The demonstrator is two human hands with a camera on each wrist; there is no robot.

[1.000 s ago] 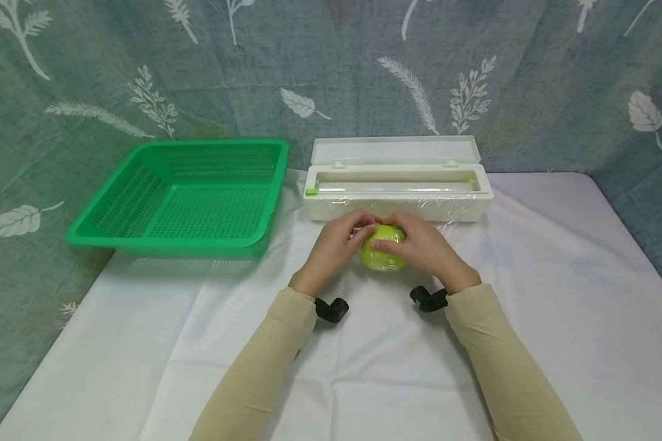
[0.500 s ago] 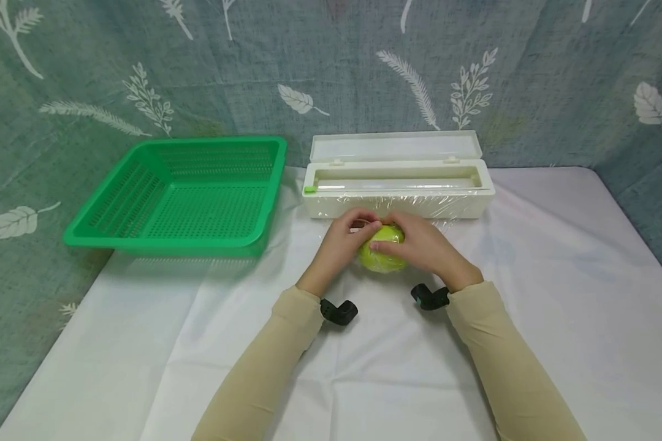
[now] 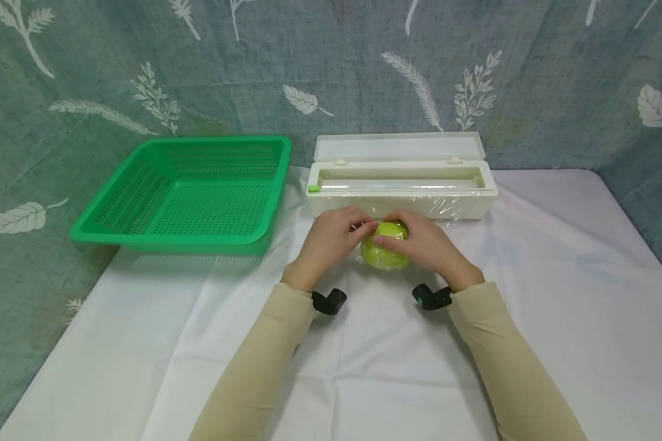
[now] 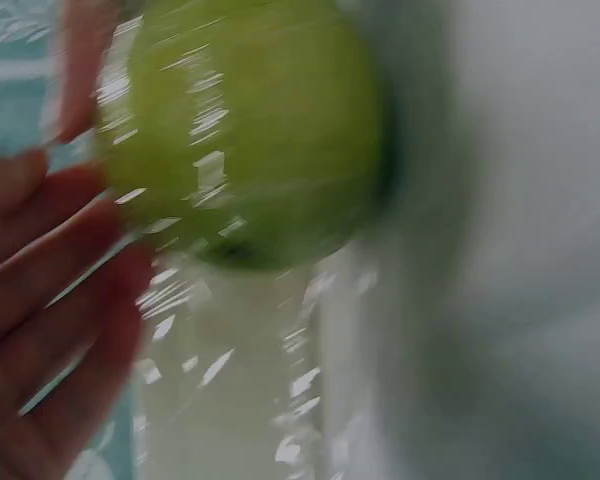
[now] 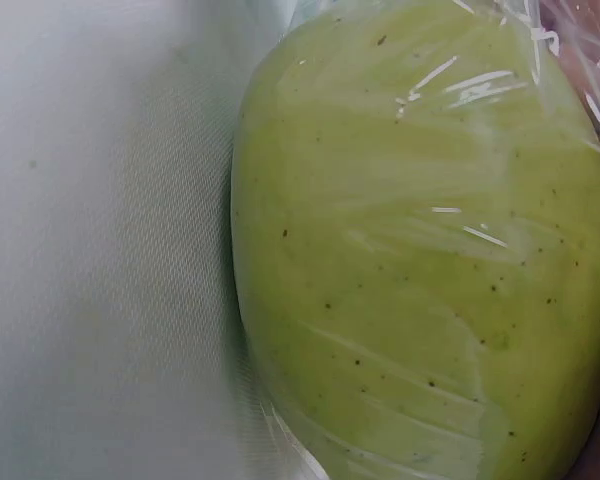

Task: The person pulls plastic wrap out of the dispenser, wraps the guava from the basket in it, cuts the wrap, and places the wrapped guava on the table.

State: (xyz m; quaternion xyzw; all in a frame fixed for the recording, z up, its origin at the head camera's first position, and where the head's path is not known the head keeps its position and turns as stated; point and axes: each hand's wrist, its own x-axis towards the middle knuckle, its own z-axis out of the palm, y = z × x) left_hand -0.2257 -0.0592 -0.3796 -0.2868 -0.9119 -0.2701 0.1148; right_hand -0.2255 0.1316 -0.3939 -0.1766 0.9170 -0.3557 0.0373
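Note:
A green apple (image 3: pixel 387 252) with dark specks, wrapped in clear plastic wrap (image 5: pixel 480 90), sits on the white cloth in front of the wrap box. My right hand (image 3: pixel 427 244) grips the apple from the right, thumb on its near side and fingers behind. My left hand (image 3: pixel 333 240) is at the apple's left side, thumb and forefinger pinching the film by the fruit. In the left wrist view, the fingers (image 4: pixel 70 250) lie beside the apple (image 4: pixel 250 130), and creased film stretches from it over the box front.
The white wrap box (image 3: pixel 403 205) stands behind the hands, lid (image 3: pixel 399 147) raised, with a small green slider (image 3: pixel 314 189) at its left end. A green plastic basket (image 3: pixel 182 239) stands at the back left. A leaf-patterned curtain (image 3: pixel 353 79) hangs behind.
My left hand has drawn slightly leftward from the apple, its thumb coming off the top. The right hand keeps its grip, and the apple has barely moved.

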